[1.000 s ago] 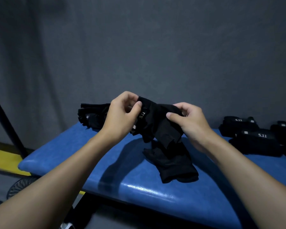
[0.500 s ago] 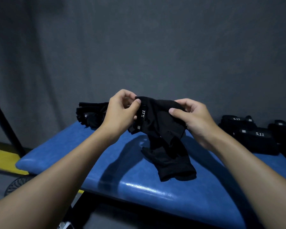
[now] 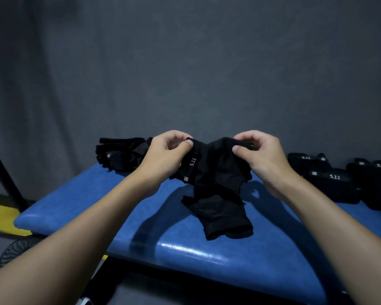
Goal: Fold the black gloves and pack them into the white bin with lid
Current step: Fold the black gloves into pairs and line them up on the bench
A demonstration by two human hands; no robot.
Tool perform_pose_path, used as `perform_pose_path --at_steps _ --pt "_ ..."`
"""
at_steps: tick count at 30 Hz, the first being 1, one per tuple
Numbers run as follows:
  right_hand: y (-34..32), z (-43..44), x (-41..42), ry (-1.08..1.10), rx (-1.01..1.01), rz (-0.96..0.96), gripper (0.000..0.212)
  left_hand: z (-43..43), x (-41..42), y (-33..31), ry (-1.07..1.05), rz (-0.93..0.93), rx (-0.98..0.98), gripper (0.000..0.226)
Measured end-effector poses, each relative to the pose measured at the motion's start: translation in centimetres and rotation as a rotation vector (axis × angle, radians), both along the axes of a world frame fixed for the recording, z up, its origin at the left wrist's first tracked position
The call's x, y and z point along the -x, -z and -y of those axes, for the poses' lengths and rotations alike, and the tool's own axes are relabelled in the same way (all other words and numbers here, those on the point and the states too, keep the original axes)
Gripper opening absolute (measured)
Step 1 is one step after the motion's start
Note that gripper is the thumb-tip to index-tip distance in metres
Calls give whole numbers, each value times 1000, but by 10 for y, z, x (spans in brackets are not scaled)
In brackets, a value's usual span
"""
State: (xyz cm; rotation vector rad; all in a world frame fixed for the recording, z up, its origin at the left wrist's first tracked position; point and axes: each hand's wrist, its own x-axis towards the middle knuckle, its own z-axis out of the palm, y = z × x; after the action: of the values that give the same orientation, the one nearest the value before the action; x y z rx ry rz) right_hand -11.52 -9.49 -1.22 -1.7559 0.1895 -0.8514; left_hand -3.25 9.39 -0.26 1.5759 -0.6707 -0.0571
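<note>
1. My left hand (image 3: 163, 157) pinches one top edge of a black fabric glove with white "5.11" lettering (image 3: 209, 168); thumb pressed against curled fingers.
2. My right hand (image 3: 260, 155) grips the opposite edge; the glove hangs between both hands, above the padded blue vinyl bench (image 3: 185, 249).
3. Below the hands a second limp black glove (image 3: 220, 214) lies on the bench; I cannot tell whether the two touch.
4. Beyond my left hand sits a loose heap of black gloves (image 3: 119, 153); right of my right hand, folded black glove bundles (image 3: 330, 179).

open blue bench (image 3: 75, 205) front left, loose glove pile (image 3: 121, 155) back left, folded gloves (image 3: 330, 179) crowding right
</note>
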Motion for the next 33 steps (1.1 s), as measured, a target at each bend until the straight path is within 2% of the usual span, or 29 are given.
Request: perform_pose_path --at_steps 7,12,15,19,22,26,30,33 --pt "2 16 9 147 239 -73 23 2 9 5 263 29 -131 11" --pt "5 24 19 175 295 -93 21 11 17 5 363 -17 -176 15" --pt "6 29 26 200 311 -115 22 20 22 8 361 -37 -188 16" --pt "10 35 41 194 276 -161 21 36 20 26 233 107 -266 2" --pt "17 40 50 201 295 -205 24 48 16 39 172 224 -381 23" --pt "25 45 63 153 244 -268 13 63 14 55 233 245 -520 45" --pt "38 45 73 144 220 -444 29 80 19 68 214 320 -619 52" --pt "44 46 77 84 188 -451 37 86 25 72 164 418 -723 54"
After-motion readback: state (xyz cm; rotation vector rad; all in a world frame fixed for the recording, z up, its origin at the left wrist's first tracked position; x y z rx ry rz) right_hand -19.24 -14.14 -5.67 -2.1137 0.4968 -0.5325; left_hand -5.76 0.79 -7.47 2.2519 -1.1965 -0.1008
